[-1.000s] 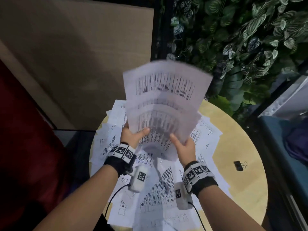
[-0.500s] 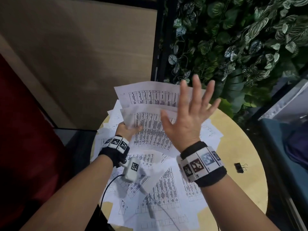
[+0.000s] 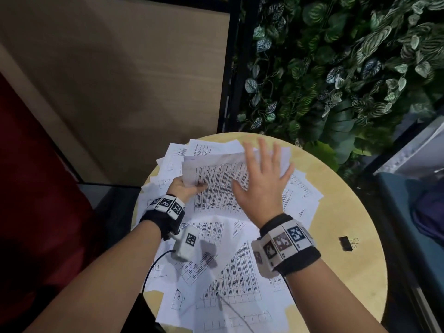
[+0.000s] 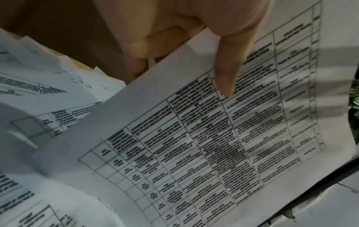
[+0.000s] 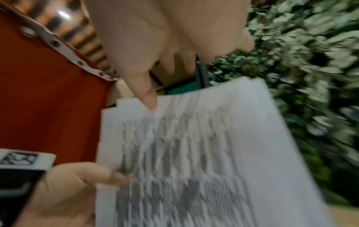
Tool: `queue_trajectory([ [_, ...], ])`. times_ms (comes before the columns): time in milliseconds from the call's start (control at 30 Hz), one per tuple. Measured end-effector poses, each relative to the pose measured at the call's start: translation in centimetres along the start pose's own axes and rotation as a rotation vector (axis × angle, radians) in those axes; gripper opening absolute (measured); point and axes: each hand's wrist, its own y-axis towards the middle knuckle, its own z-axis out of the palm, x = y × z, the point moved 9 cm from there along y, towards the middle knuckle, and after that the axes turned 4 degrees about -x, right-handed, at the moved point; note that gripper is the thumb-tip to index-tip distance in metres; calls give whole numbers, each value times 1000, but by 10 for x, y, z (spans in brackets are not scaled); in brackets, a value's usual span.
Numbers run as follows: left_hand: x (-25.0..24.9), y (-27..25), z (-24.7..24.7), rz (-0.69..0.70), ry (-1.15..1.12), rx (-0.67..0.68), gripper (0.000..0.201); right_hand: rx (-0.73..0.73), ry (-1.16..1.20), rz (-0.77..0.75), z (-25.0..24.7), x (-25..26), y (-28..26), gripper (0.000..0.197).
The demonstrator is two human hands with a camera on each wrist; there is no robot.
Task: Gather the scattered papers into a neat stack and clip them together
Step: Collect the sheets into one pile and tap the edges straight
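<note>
So the left hand [image 3: 183, 188] is pinching a handful of white printed table sheets [image 3: 216, 186] by their left edge, thumb on top, fingers curled underneath; in the left wrist view that thumb [image 4: 231, 64] is lying right on the printed grid; the bundle is sitting lifted over the round light wooden desk [image 3: 336, 212]. The right hand [image 3: 262, 186] is hovering over the same sheets with fingers spread and straight, its grip slack on nothing; can't tell if it's touching the paper. More loose white printed pages [image 3: 235, 284] are lying scattered all over the desk; a small black binder clip [image 3: 346, 243] is sitting well apart, over to the right of them.
</note>
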Motion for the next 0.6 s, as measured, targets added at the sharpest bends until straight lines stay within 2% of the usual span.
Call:
queue_trajectory([
  [67, 1, 0, -4, -5, 30, -21, 37, -95, 190, 234, 3, -43, -11, 92],
  [100, 2, 0, -6, -4, 43, -28, 41, -56, 317, 383, 16, -68, -19, 101],
  [167, -1, 1, -15, 24, 27, -79, 41, 110, 605, 666, 54, -109, -43, 112],
  [200, -4, 2, -23, 48, -1, -130, 41, 195, 701, 804, 73, -127, -58, 111],
  [267, -6, 6, -45, 63, -45, -234, 38, 419, 714, 1009, 102, -149, -91, 99],
  [333, 6, 17, -69, 61, -32, -278, 36, 642, 610, 1140, 126, -164, -128, 83],
  [367, 17, 23, -81, 29, 16, -282, 35, 706, 547, 1169, 133, -171, -143, 72],
  [467, 65, 35, -113, -139, 172, -296, 38, 740, 386, 1169, 151, -183, -167, 45],
  [533, 94, 39, -126, -248, 331, -273, 38, 844, 191, 1005, 159, -171, -167, 37],
  [600, 112, 41, -129, -297, 494, -212, 32, 891, 104, 890, 164, -153, -159, 33],
])
